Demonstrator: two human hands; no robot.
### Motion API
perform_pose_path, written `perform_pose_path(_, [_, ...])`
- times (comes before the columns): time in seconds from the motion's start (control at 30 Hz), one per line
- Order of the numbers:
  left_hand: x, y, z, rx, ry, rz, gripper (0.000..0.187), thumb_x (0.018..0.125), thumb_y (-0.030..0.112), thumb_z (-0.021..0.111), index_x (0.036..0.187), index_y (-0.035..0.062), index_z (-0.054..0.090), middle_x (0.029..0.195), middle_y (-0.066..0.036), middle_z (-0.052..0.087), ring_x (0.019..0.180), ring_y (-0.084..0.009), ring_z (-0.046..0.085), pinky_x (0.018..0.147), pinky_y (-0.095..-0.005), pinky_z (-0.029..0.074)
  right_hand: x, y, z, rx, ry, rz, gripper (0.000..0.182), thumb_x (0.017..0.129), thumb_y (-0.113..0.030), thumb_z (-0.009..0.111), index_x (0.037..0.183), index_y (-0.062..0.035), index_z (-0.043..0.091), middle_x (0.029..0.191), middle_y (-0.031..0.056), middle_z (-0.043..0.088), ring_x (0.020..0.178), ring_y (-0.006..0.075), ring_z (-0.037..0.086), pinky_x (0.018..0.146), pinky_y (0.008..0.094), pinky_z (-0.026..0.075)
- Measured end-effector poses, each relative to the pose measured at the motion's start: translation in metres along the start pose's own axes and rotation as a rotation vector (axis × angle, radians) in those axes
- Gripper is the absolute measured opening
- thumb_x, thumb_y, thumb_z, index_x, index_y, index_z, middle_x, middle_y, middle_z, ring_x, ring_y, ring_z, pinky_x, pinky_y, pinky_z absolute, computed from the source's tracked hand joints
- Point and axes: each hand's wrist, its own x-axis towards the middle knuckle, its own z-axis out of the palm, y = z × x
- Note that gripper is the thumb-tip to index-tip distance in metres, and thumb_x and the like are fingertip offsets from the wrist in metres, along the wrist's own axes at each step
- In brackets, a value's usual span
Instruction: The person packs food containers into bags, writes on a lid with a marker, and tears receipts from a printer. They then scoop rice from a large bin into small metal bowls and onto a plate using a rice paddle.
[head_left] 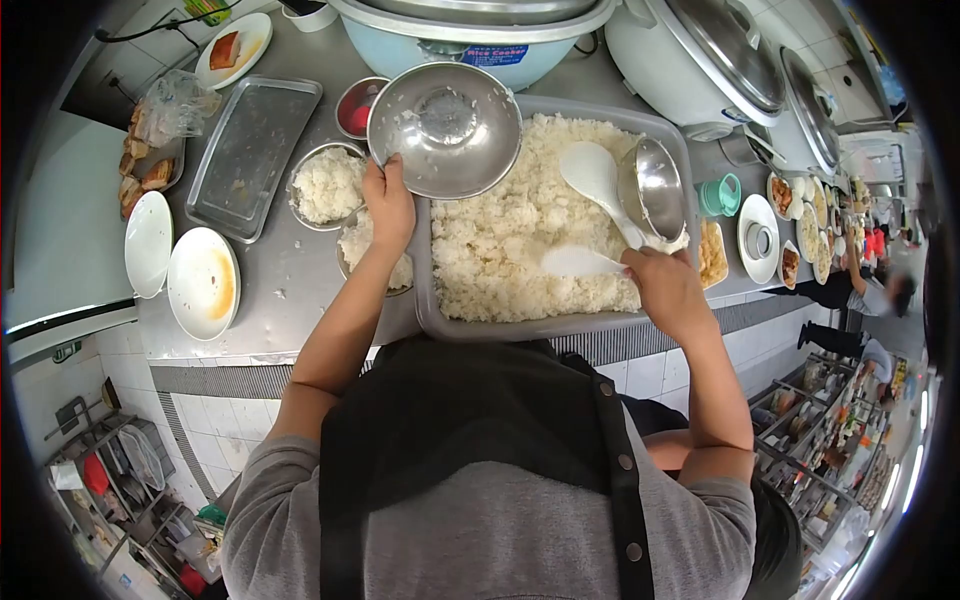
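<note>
My left hand (391, 208) grips the rim of a steel bowl (478, 155), tilted so its inside faces me, with a few rice grains stuck in it. My right hand (668, 290) is closed on the handle of a white rice paddle (582, 262), whose blade is blurred over the rice. Cooked rice (500, 215) fills a large grey tray (530, 332) in front of me. A second white rice paddle (593, 175) and a small steel bowl (657, 190) rest on the rice at the right. Two bowls of rice (330, 187) (385, 250) stand left of the tray.
Rice cookers (470, 70) (670, 75) stand behind the tray. To the left are a metal tray (250, 160), white plates (203, 285) and pieces of meat (157, 175). On the right, green cups (718, 195) and dishes of food (790, 265) line the counter. Other people (880, 300) are at far right.
</note>
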Motion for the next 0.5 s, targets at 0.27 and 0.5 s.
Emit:
perform_pose_path(0.27, [-0.008, 0.002, 0.002, -0.356, 0.097, -0.048, 0.024, 0.099, 0.014, 0.048, 0.108, -0.0052, 0.059, 0.098, -0.006, 0.064, 0.089, -0.0113, 0.054, 0.082, -0.0275, 0.043, 0.027, -0.014, 0.054, -0.16, -0.21, 0.091, 0.015, 0.082, -0.011, 0.058, 0.08, -0.0145, 0.072, 0.083, 0.0118, 0.071, 0.087, 0.0295, 0.068, 0.099, 0.0495, 0.036])
perform_pose_path(0.5, [-0.011, 0.002, 0.003, -0.33, 0.103, -0.045, 0.023, 0.099, 0.013, 0.047, 0.107, -0.0049, 0.058, 0.098, -0.006, 0.064, 0.088, -0.0107, 0.054, 0.082, -0.0269, 0.043, 0.039, -0.029, 0.132, 0.133, -0.242, 0.059, 0.026, 0.086, -0.018, 0.056, 0.106, -0.0194, 0.072, 0.103, 0.0092, 0.071, 0.1, 0.0298, 0.066, 0.101, 0.0643, 0.032])
